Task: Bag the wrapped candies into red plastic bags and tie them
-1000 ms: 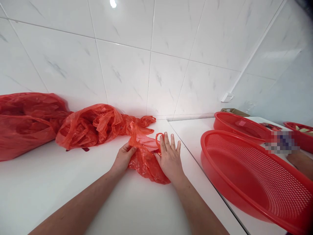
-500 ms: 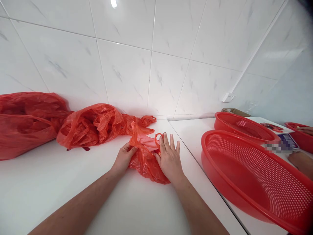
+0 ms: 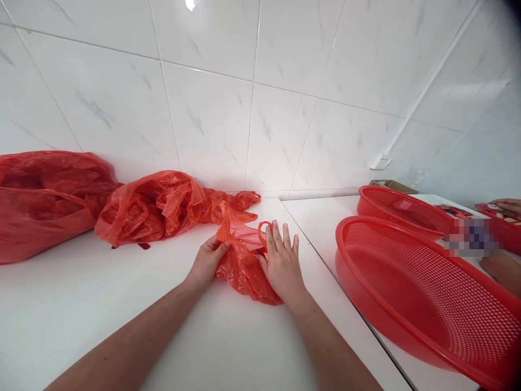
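Observation:
A thin red plastic bag lies crumpled on the white table, its mouth toward the wall. My left hand pinches the left edge of its mouth between thumb and fingers. My right hand rests on the bag's right side, fingers stretched out and apart, thumb over the opening. A loop of the bag's handle stands up beside my right fingertips. Between the hands, a small orange and dark bit shows at the opening; I cannot make out what it is.
Red bags stuffed with more plastic bags line the wall at left. On the right stand a large red perforated basket and another red basket. At far right another person's hand shows. A table seam runs beside my right hand.
My hands and the bag stay almost in place. At far right, the other person's hands have shifted slightly around the red container.

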A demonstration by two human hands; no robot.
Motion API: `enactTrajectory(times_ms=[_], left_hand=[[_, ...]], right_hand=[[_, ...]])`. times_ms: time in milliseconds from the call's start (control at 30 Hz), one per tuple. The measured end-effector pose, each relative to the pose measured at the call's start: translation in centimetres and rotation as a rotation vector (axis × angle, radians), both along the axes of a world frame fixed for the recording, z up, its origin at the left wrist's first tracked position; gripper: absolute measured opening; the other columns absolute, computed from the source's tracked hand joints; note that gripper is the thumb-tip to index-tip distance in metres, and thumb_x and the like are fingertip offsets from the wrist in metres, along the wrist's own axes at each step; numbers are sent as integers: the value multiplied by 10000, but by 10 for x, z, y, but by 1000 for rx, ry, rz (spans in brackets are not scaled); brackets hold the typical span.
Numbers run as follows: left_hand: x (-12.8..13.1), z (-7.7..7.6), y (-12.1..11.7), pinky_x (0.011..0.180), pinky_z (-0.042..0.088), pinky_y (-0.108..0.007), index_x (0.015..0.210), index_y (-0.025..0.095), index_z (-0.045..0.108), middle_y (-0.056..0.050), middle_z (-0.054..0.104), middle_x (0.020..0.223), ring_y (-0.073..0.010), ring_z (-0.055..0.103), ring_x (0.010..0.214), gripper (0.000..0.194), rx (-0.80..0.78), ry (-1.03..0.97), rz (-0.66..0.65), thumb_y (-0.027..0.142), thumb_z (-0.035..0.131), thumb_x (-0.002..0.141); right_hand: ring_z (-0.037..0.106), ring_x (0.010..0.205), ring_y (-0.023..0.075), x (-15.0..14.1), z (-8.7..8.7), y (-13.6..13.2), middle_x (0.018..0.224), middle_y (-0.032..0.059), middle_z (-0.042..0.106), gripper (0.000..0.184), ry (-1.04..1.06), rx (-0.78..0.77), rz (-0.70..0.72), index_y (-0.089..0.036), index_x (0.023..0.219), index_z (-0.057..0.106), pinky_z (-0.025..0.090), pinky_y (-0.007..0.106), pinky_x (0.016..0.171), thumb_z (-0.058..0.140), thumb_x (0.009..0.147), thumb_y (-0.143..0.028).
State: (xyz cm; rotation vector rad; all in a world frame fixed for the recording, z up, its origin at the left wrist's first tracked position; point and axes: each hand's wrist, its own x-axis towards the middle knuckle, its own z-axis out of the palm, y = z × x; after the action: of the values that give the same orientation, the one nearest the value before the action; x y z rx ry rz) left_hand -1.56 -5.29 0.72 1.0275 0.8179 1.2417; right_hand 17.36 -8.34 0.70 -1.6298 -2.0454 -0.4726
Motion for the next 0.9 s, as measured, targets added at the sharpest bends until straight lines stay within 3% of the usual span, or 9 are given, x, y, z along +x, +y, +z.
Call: enactTrajectory(times_ms=[100, 167, 267, 333, 467, 567, 667, 767, 900], left_hand=[[0, -1, 0, 640, 540, -328, 1005, 155, 606, -91, 713, 912, -233, 687, 733, 397, 13, -7, -8, 406, 713, 717], [1, -3, 0, 652, 539, -330, 1008, 154, 603, -96, 713, 913, -233, 687, 740, 378, 43, 2, -11, 404, 693, 739], [2, -6, 1, 661, 537, -345, 1034, 142, 595, -119, 708, 931, -235, 685, 741, 383, 131, 74, 0, 431, 628, 784], [3, -7, 2, 682, 536, -365, 1061, 138, 588, -132, 700, 962, -240, 681, 755, 398, 181, 139, 33, 441, 592, 804], [3, -8, 2, 892, 469, -430, 1085, 179, 606, -125, 647, 1131, -287, 604, 1036, 367, 266, 259, 139, 370, 638, 773], [3, -6, -3, 1072, 257, -507, 1252, 219, 531, -125, 442, 1396, -329, 287, 1345, 518, 514, 583, 312, 311, 648, 756], [4, -2, -11, 1067, 122, -618, 1417, 237, 319, -131, 144, 1538, -369, -5, 1403, 715, 784, 1091, 403, 298, 620, 771], [7, -1, -20, 1034, 89, -672, 1437, 247, 269, -129, 62, 1550, -386, -94, 1391, 699, 883, 1363, 379, 227, 565, 805], [11, -1, -24, 1034, 94, -674, 1435, 257, 274, -121, 66, 1551, -378, -106, 1390, 681, 960, 1478, 395, 112, 495, 807]], right_hand=[[101, 1398, 340, 0, 2, -1, 1525, 111, 195, 599, 75, -15, 33, -172, 1436, 247, 172, 615, 1074, 452, 887, -296], [226, 1366, 308, 1, 3, -1, 1489, 122, 271, 501, 182, -24, 85, -201, 1372, 353, 253, 554, 1068, 445, 889, -294], [421, 1226, 242, 5, 3, 0, 1351, 130, 413, 341, 392, -8, 170, -210, 1208, 477, 392, 425, 995, 455, 876, -284], [492, 1108, 230, 7, 3, 2, 1214, 122, 486, 279, 514, 30, 173, -208, 1128, 487, 440, 402, 921, 465, 864, -298], [531, 952, 228, 11, 2, 3, 1044, 89, 524, 240, 658, 50, 98, -216, 1042, 476, 460, 387, 803, 468, 845, -352], [532, 917, 222, 14, 1, 3, 1018, 73, 528, 254, 712, 8, 25, -222, 1027, 479, 447, 370, 779, 474, 836, -389], [521, 972, 234, 16, -2, 6, 1055, 78, 526, 310, 752, -12, 1, -219, 1059, 480, 426, 370, 807, 485, 823, -421], [511, 997, 242, 17, -4, 8, 1081, 80, 522, 352, 765, -20, -2, -215, 1080, 484, 410, 376, 831, 494, 810, -441], [509, 1011, 238, 17, -4, 8, 1080, 71, 525, 375, 786, -34, 1, -217, 1087, 486, 408, 373, 850, 506, 800, -457]])
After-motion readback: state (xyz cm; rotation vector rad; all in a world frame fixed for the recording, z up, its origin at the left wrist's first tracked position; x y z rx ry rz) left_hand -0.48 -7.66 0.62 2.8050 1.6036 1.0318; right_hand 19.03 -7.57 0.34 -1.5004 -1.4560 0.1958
